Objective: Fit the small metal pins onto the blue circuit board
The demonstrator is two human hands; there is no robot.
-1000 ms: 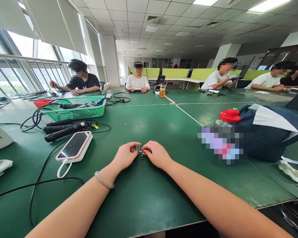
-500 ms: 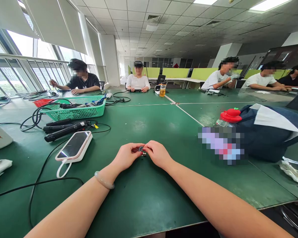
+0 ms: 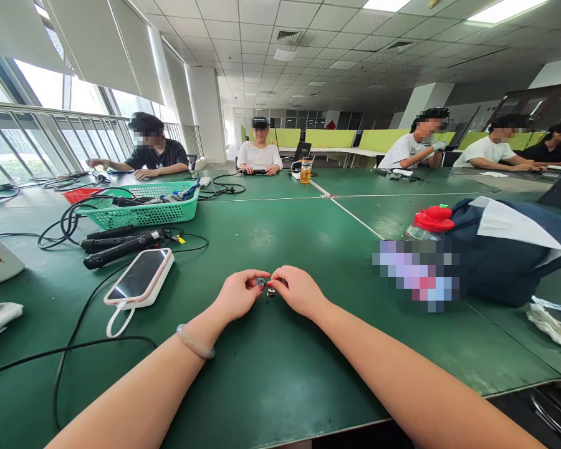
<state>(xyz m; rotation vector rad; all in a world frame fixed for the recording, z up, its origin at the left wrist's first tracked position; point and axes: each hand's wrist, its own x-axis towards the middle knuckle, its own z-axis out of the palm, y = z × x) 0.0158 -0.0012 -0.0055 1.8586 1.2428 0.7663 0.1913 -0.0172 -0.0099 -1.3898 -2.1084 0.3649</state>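
Low over the green table [image 3: 271, 380], my left hand [image 3: 237, 293] pinches a small grey-blue part [image 3: 260, 282] between thumb and fingers; its kind is too small to tell. My right hand [image 3: 300, 290] is close beside it with thumb and forefinger pressed together. Whether anything sits in that right pinch is hidden. Just below the right fingertips a tiny metallic piece [image 3: 270, 292] lies on the table. A pale bangle [image 3: 195, 341] circles my left wrist.
To the left are a phone [image 3: 140, 274] in a white case, black cylindrical devices [image 3: 124, 247], cables and a green basket [image 3: 140, 215]. A red-lidded bottle [image 3: 432, 219] and a dark blue bag [image 3: 500, 262] stand right. Several people sit around the table.
The small grey-blue part has shifted slightly left with my left fingers, and my right fingertips have come away from it. The metallic piece below shows more clearly.
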